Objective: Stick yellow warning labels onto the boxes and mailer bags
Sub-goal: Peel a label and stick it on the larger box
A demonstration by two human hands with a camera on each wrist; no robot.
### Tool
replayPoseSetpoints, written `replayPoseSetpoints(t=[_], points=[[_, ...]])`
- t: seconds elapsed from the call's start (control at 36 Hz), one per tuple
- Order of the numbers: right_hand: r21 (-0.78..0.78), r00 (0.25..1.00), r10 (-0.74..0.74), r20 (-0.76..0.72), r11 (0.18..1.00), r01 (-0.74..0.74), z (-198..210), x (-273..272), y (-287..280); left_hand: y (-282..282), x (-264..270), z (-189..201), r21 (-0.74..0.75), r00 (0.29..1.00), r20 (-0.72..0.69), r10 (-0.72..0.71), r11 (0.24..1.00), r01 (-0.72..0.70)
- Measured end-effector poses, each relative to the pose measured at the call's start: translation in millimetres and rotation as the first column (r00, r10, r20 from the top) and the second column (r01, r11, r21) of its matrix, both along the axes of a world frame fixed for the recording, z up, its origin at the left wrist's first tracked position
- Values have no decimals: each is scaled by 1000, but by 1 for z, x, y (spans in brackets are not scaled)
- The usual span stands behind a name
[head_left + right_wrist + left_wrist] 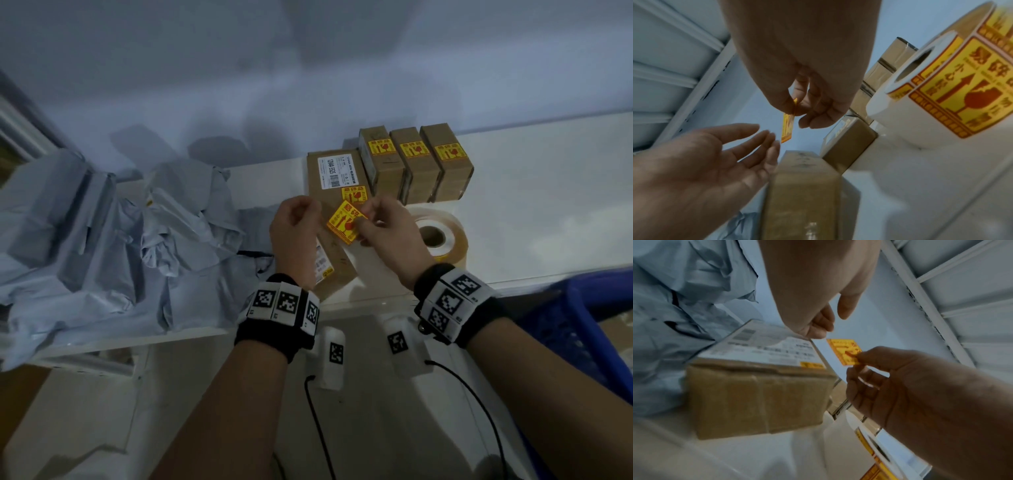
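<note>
My right hand (363,223) pinches a yellow warning label (345,222) by one edge between thumb and fingers, holding it in the air over a brown cardboard box (330,265) with a white shipping label. In the right wrist view the label (787,128) hangs edge-on below the pinch. My left hand (313,212) hovers just left of the label with relaxed fingers (748,129) and holds nothing. The roll of yellow labels (436,236) lies right of my hands. A pile of grey mailer bags (120,240) covers the table's left side.
Behind my hands lies a flat box (337,174) with a yellow label, and three small labelled boxes (414,161) stand in a row at the back. A blue basket (589,318) sits low on the right. The white table edge (342,305) runs under my wrists.
</note>
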State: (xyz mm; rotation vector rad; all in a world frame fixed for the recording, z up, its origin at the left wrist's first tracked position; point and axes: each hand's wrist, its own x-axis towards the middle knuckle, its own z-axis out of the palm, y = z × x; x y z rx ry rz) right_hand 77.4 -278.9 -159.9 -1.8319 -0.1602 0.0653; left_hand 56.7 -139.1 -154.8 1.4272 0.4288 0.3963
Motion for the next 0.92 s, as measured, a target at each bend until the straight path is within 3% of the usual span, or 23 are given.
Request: replayPoseSetpoints(t=[0.08,0.19,0.39,0.61,0.81,0.92], points=[[2,998,6,-61,1000,-6,-2,-3,3,11,1,-1,33,992,-21,128,991,-128],[27,989,20,-147,1000,-16,-3,-6,11,23,-3,-8,34,982,-58,179,984,-177],[-27,988,4,-152,1000,-8,-5,-7,24,29,-9,-18,42,951,-301,69,997,-59],[101,965,35,-259,995,-10,-2,-12,29,25,-13,-14,24,925,-379,-30,999,43],[220,977,23,-214,975,25,1,-9,27,21,-9,9,112,949,-312,-40,991,78],[194,986,-27,-163,979,59,6,-7,25,23,-9,8,151,952,-268,-147,970,192]])
